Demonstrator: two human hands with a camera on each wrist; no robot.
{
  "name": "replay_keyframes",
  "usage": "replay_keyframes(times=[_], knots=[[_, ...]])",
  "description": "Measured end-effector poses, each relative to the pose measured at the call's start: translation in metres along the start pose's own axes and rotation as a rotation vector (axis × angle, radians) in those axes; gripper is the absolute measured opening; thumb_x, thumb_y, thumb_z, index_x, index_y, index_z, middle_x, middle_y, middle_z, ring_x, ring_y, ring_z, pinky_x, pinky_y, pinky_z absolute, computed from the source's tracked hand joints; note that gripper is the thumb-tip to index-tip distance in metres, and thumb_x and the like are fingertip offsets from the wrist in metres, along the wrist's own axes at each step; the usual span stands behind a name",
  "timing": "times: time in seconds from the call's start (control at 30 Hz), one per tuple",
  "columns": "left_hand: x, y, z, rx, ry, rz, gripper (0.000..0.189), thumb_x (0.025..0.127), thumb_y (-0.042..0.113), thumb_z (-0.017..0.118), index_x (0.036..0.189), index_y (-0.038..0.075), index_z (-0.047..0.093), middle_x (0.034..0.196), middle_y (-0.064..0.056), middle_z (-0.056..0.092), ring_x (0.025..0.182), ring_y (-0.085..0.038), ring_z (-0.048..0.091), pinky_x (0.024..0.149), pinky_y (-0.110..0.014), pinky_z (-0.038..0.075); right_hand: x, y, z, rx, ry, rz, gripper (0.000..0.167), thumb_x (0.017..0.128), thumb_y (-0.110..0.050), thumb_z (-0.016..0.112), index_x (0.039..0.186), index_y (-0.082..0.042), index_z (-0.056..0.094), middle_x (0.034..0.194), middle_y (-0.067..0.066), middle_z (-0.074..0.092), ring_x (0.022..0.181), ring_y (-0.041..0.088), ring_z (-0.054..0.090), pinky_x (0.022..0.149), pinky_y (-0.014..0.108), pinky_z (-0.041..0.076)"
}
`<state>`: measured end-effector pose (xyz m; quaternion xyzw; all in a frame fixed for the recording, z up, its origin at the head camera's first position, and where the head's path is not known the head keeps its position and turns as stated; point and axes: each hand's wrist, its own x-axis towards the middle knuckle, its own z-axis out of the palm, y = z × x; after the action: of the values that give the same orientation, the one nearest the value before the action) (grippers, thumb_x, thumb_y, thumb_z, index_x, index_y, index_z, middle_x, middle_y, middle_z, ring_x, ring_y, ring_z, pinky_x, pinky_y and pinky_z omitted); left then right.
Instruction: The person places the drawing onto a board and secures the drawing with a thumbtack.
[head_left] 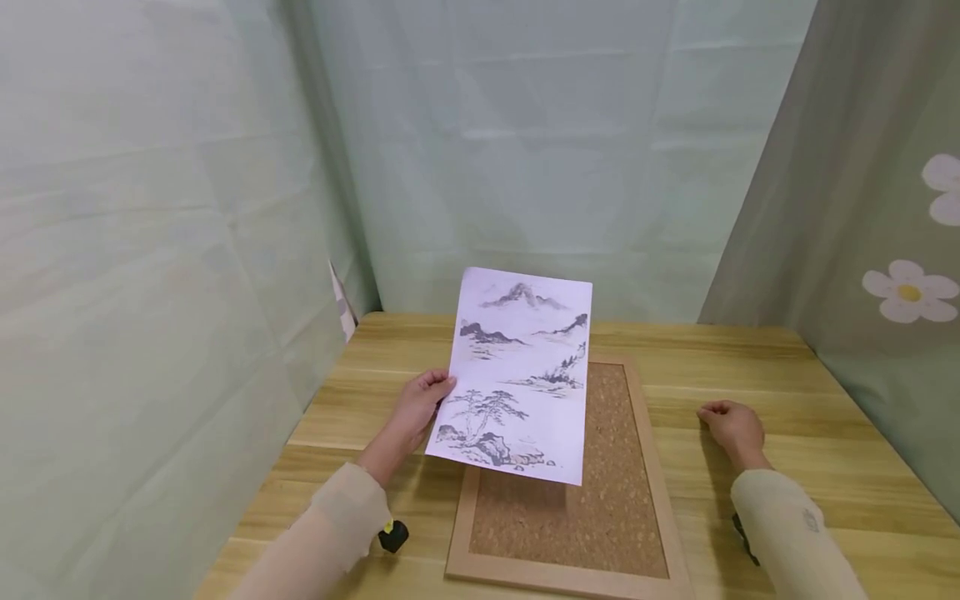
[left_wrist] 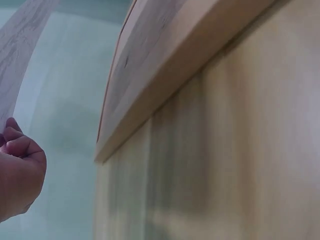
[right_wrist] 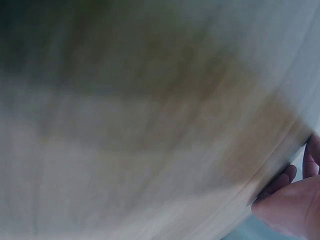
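Note:
My left hand (head_left: 417, 407) pinches the left edge of a paper sheet (head_left: 551, 333) printed with an ink landscape of mountains, pines and rocks. The sheet is held up, tilted, over a wood-framed cork board (head_left: 615, 467) and hides much of its left and upper part. In the left wrist view the curled fingers meet the edge of the paper (left_wrist: 15, 55), beside the board's frame (left_wrist: 150, 80). Right of the board, my right hand (head_left: 735, 429) is low over the table, fingers loosely curled; nothing shows in it. The right wrist view has it partly cut off at the edge.
Under the board is a wood-grain table (head_left: 750, 367). Pale green cloth (head_left: 525, 167) hangs behind and to the left, and a grey-green curtain with white flowers (head_left: 907, 292) at the right. A small black device (head_left: 393, 536) sits at the left cuff.

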<state>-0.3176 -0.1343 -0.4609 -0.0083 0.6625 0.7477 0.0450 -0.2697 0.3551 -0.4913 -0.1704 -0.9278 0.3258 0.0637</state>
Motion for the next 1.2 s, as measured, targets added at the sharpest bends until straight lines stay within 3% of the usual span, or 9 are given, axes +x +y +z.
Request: replay_keyframes(times=[0.2,0.43,0.63,0.9,1.2], knots=[[-0.019,-0.012,0.024,-0.023,-0.020,-0.028,0.012,0.099,0.009,0.060,0.103,-0.003,0.061,0.080,0.001,0.062,0.070,-0.009,0.058,0.060,-0.022,0.047,-0.002,-0.001,0.003,0.004,0.026,-0.017,0.032,0.099,-0.021,0.057,0.109,0.008,0.066,0.114,0.029,0.063,0.102,0.046,0.057,0.087,0.054,0.041],[-0.038,-0.021,0.041,-0.032,-0.035,-0.079,0.010,0.097,0.011,0.062,0.099,0.002,0.061,0.077,0.001,0.061,0.066,-0.008,0.057,0.056,-0.022,0.046,-0.003,-0.003,0.003,0.024,0.016,0.021,0.033,0.099,-0.021,0.058,0.112,0.008,0.065,0.117,0.029,0.061,0.104,0.045,0.055,0.089,0.054,0.040],[-0.049,-0.030,0.047,0.022,-0.029,-0.105,0.012,0.097,0.012,0.063,0.100,0.000,0.063,0.076,0.003,0.059,0.064,-0.008,0.052,0.054,-0.021,0.040,-0.002,-0.003,0.005,0.030,0.022,0.025,0.031,0.098,-0.021,0.058,0.108,0.008,0.066,0.114,0.029,0.062,0.103,0.045,0.055,0.089,0.055,0.040],[-0.061,-0.040,0.052,0.046,-0.018,-0.132,0.015,0.098,0.011,0.061,0.102,-0.004,0.062,0.077,0.000,0.058,0.067,-0.010,0.052,0.056,-0.022,0.041,-0.002,-0.005,0.005,0.020,0.017,-0.003,0.032,0.098,-0.021,0.058,0.106,0.009,0.067,0.113,0.029,0.063,0.103,0.047,0.056,0.087,0.055,0.041],[-0.072,-0.049,0.058,0.094,-0.057,-0.132,0.016,0.096,0.007,0.062,0.102,-0.008,0.061,0.073,0.001,0.054,0.060,-0.009,0.047,0.052,-0.020,0.039,-0.004,-0.006,0.007,0.013,0.029,-0.009,0.031,0.097,-0.020,0.058,0.105,0.009,0.067,0.112,0.029,0.064,0.103,0.047,0.056,0.087,0.054,0.041]])
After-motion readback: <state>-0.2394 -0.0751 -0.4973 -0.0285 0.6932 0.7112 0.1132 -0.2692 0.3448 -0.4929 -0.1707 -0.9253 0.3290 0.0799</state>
